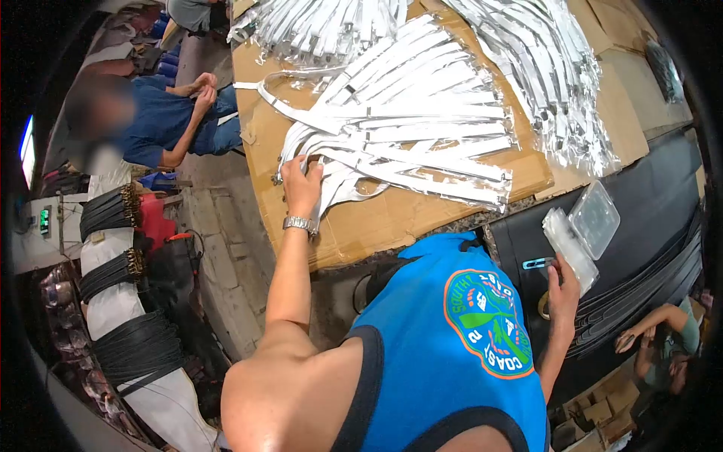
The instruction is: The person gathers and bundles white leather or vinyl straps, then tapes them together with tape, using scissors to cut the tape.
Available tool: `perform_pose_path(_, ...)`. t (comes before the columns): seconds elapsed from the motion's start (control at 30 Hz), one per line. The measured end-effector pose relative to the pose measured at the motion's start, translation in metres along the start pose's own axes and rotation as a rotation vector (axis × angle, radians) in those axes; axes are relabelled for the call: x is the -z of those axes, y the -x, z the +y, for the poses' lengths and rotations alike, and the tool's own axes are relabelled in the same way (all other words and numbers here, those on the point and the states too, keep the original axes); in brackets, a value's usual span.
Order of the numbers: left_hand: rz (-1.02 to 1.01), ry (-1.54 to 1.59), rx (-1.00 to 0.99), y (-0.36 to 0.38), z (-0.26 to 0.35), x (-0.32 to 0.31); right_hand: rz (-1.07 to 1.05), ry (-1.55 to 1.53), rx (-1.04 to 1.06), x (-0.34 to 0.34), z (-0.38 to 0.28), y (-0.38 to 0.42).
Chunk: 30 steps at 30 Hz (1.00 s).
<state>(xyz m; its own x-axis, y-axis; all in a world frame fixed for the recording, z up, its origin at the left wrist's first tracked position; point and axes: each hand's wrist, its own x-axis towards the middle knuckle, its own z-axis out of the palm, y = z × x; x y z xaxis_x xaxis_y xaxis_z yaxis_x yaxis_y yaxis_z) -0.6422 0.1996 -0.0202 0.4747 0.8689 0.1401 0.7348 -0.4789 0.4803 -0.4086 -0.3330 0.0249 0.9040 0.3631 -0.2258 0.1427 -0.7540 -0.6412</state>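
Note:
My left hand [301, 188], with a metal watch at its wrist, is at the looped ends of a fanned pile of white straps [399, 154]. Its fingers and thumb are closed round some of these ends. The straps' far ends are in clear plastic sleeves. Off to the right, my right hand [562, 290] has its fingers on the near edge of a stack of clear plastic bags [568, 252], pinching there. A clear plastic box lid or case [595, 220] lies beside the stack. Close to my fingertips is a small blue cutter-like tool [536, 264].
Cardboard [361, 237] covers the table under the straps. More sleeved white straps [553, 83] lie at the far side. Black strips [640, 279] run along the dark surface at right. A person in a dark blue shirt [162, 120] sits at left; another person's arm [651, 320] shows at lower right.

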Motion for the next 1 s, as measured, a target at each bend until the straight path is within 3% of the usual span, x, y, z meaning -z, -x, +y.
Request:
perform_pose_path(0.1, 0.043, -0.071, 0.040, -0.023, -0.024, 0.004, -0.043, 0.035, 0.022, -0.011, 0.010, -0.007)
perform_pose_path(0.23, -0.055, -0.173, 0.073, -0.062, -0.032, 0.000, -0.067, 0.056, 0.083, -0.015, 0.000, -0.014)
perform_pose_path(0.37, -0.084, 0.026, 0.050, -0.104, -0.075, -0.022, -0.059, 0.034, 0.116, -0.013, -0.012, -0.017)
perform_pose_path(0.47, -0.379, 0.113, 0.088, -0.126, -0.078, -0.005, -0.022, 0.030, 0.150, -0.015, -0.006, -0.018)
perform_pose_path(0.6, -0.365, 0.198, 0.123, -0.125, -0.040, 0.012, -0.022, 0.003, 0.133, -0.016, -0.010, -0.015)
perform_pose_path(0.63, -0.330, 0.190, 0.043, -0.125, -0.035, 0.011, -0.022, -0.017, 0.125, -0.017, -0.011, -0.015)
perform_pose_path(0.7, -0.496, 0.474, 0.062, -0.157, -0.096, -0.019, -0.013, -0.014, 0.159, -0.018, -0.012, -0.015)
perform_pose_path(0.8, -0.548, 0.459, 0.122, -0.159, -0.072, -0.010, 0.036, 0.066, 0.276, -0.021, -0.004, -0.015)
perform_pose_path(0.83, -0.701, 0.489, 0.103, -0.163, -0.063, -0.002, 0.043, 0.070, 0.290, -0.020, -0.001, -0.019)
perform_pose_path(0.87, -0.661, 0.585, 0.242, -0.164, -0.064, -0.007, 0.061, 0.083, 0.296, -0.020, -0.002, -0.019)
perform_pose_path(1.0, -0.631, 0.525, 0.136, -0.173, -0.056, -0.008, 0.056, 0.130, 0.258, -0.022, 0.003, -0.020)
